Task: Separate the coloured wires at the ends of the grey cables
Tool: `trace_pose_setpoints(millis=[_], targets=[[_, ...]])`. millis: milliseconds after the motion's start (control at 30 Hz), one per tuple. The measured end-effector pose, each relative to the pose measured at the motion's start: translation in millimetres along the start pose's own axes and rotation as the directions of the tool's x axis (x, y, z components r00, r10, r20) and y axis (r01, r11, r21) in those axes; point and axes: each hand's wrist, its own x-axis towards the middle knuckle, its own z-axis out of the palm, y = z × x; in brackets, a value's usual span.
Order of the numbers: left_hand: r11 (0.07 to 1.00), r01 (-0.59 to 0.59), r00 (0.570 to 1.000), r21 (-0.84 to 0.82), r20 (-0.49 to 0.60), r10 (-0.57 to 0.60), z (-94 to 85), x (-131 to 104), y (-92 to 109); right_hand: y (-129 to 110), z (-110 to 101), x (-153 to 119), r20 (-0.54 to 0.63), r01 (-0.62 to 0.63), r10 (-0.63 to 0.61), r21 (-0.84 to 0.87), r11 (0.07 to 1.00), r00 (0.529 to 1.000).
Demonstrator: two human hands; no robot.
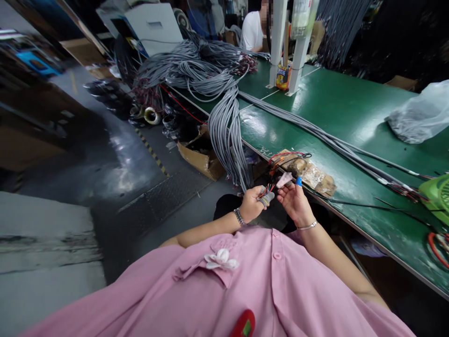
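My left hand (250, 204), with a watch at the wrist and grey covers on its fingertips, is closed around a small bunch of thin coloured wires (269, 188). My right hand (296, 202) is just to the right of it, palm up, with fingers partly curled and apart. A blue cover (299, 181) caps one of its digits. At its fingertips is a pale pink piece (284, 179); whether it is a finger cover or a loose piece, I cannot tell. Close to the left hand, a thick bundle of grey cables (228, 135) hangs over the table edge.
The green table (351, 107) carries long grey cables (315, 128), a taped brown block (312, 175), a plastic bag (421, 112) and a green basket (435, 192). An opened carton (201, 154) stands on the floor. Behind the table, a person (251, 32) in white is present.
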Motion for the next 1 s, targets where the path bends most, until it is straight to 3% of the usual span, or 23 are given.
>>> trace_pose_setpoints(millis=[67,167,300,400,500,533,633,700,767,867,1000], targets=[[0.993,0.071,0.99,-0.097,0.126,-0.059,-4.1,-1,1,1,-6,-2,-0.02,0.005,-0.005,-0.012,1.0,1.0],[0.96,0.114,0.962,-0.257,0.27,-0.041,-10.4,0,2,5,-12,-6,-0.027,0.016,-0.018,-0.066,0.998,0.999],[0.931,0.145,0.964,-0.334,0.26,-0.057,-15.7,3,-1,9,-15,-16,-0.028,0.062,-0.069,-0.203,0.977,0.997],[0.967,0.157,0.977,-0.201,0.177,-0.122,-16.6,3,-4,10,-15,-25,-0.044,0.114,-0.136,-0.338,0.934,0.99],[0.984,-0.006,0.993,0.181,0.117,-0.016,-15.5,-3,0,11,-11,-35,0.016,0.183,-0.202,-0.505,0.844,0.979],[0.934,-0.114,0.989,0.338,0.127,0.075,-14.7,-5,3,11,-9,-39,0.061,0.209,-0.212,-0.555,0.805,0.975],[0.638,-0.376,0.926,0.672,0.259,0.274,-10.6,-14,12,16,-4,-49,0.172,0.273,-0.212,-0.626,0.73,0.962],[0.467,-0.446,0.891,0.764,0.333,0.308,-6.8,-19,16,21,-5,-55,0.195,0.295,-0.222,-0.626,0.722,0.955],[0.353,-0.474,0.872,0.807,0.375,0.314,-2.8,-22,18,27,-9,-61,0.2,0.312,-0.24,-0.615,0.724,0.95],[0.279,-0.51,0.849,0.813,0.426,0.311,2.7,-25,16,34,-16,-69,0.205,0.324,-0.251,-0.609,0.724,0.946],[0.273,-0.541,0.833,0.795,0.462,0.304,6.8,-28,12,34,-16,-80,0.176,0.345,-0.303,-0.613,0.711,0.937]])
